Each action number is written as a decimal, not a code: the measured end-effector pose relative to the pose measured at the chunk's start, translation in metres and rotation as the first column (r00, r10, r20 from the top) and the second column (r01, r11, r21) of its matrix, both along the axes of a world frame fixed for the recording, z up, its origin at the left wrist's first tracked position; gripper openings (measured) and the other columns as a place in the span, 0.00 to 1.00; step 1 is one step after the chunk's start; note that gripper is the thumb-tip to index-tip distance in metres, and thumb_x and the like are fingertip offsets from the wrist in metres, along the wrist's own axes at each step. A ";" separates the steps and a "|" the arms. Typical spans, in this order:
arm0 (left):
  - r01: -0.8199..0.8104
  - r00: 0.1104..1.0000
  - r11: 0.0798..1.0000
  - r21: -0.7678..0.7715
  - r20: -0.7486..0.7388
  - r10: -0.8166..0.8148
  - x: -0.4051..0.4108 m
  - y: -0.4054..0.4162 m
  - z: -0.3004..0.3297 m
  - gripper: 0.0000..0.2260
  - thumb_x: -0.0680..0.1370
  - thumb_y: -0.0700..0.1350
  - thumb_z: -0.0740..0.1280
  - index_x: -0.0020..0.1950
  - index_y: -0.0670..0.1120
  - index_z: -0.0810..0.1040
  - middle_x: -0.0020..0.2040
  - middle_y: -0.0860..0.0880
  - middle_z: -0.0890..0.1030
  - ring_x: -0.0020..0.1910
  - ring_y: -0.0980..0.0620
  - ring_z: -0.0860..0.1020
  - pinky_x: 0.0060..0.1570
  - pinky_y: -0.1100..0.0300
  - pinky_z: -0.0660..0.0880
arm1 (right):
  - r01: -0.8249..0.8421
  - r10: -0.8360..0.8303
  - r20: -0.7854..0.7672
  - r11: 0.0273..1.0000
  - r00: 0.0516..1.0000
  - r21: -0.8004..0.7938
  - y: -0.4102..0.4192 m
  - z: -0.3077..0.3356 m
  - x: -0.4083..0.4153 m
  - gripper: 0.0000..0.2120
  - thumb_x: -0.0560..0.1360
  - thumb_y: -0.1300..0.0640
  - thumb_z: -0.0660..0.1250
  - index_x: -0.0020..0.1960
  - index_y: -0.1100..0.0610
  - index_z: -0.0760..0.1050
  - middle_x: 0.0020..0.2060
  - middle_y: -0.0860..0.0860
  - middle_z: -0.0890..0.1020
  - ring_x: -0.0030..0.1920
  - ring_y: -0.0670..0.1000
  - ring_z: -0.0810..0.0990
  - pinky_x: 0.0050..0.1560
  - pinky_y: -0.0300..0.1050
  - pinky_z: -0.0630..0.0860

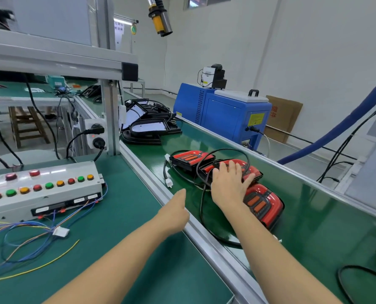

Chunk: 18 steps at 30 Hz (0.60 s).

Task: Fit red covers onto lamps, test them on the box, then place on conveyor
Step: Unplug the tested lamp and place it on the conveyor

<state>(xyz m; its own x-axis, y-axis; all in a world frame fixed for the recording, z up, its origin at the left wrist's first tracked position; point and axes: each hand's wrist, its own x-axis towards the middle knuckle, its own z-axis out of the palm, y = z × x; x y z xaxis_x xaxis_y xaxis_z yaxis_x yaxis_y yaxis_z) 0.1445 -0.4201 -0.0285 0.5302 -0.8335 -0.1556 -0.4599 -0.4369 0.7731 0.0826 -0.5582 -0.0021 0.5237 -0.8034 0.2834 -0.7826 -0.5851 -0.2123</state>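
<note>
My left hand [175, 212] hovers loosely curled, empty, over the conveyor [314, 227] near edge; right hand [231, 185] flat on covered lamps [263, 202] (three delivered). Bare housings [147, 128] remain.

Factory assembly line: green conveyor [303, 207], button test box [44, 189].

Single head view, wide-angle, looking forward-down over bench [139, 249] and conveyor [314, 227], close
</note>
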 end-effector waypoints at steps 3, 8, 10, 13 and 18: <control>-0.033 0.983 0.995 0.093 0.185 0.015 0.002 0.015 0.003 0.26 0.79 0.36 0.53 0.76 0.44 0.51 0.76 0.48 0.58 0.72 0.47 0.62 0.72 0.52 0.55 | -0.085 0.085 -0.003 0.996 0.996 -0.015 0.027 -0.002 0.006 0.22 0.84 0.53 0.47 0.77 0.52 0.57 0.78 0.53 0.56 0.78 0.54 0.49 0.72 0.68 0.40; -0.145 0.907 0.970 0.197 0.417 0.051 0.013 0.042 -0.004 0.28 0.82 0.42 0.53 0.78 0.46 0.43 0.79 0.51 0.46 0.77 0.49 0.47 0.73 0.42 0.44 | -0.263 0.263 -0.130 0.965 0.956 0.014 0.072 -0.014 0.017 0.21 0.84 0.54 0.47 0.77 0.51 0.56 0.78 0.53 0.54 0.78 0.53 0.48 0.71 0.71 0.42; -0.216 0.870 0.948 0.233 0.488 0.078 0.017 0.056 -0.007 0.29 0.82 0.44 0.53 0.78 0.48 0.39 0.79 0.51 0.41 0.77 0.47 0.43 0.72 0.41 0.42 | -0.331 0.334 -0.148 0.942 0.931 0.050 0.091 -0.020 0.022 0.22 0.84 0.54 0.47 0.77 0.51 0.56 0.78 0.52 0.53 0.78 0.53 0.47 0.70 0.72 0.41; -0.314 0.810 0.915 0.253 0.574 0.119 0.020 0.079 -0.011 0.30 0.82 0.44 0.53 0.77 0.48 0.36 0.78 0.51 0.39 0.77 0.45 0.41 0.71 0.39 0.40 | -0.386 0.397 -0.065 0.912 0.915 0.139 0.120 -0.026 0.030 0.22 0.84 0.49 0.44 0.77 0.51 0.54 0.78 0.51 0.53 0.78 0.50 0.47 0.71 0.69 0.38; -0.416 0.749 0.864 0.282 0.645 0.150 0.024 0.122 -0.014 0.31 0.82 0.46 0.53 0.77 0.49 0.36 0.78 0.51 0.38 0.77 0.44 0.40 0.71 0.38 0.40 | -0.502 0.529 -0.168 0.846 0.832 0.177 0.161 -0.039 0.040 0.23 0.84 0.52 0.44 0.79 0.52 0.50 0.79 0.52 0.49 0.78 0.51 0.42 0.69 0.72 0.34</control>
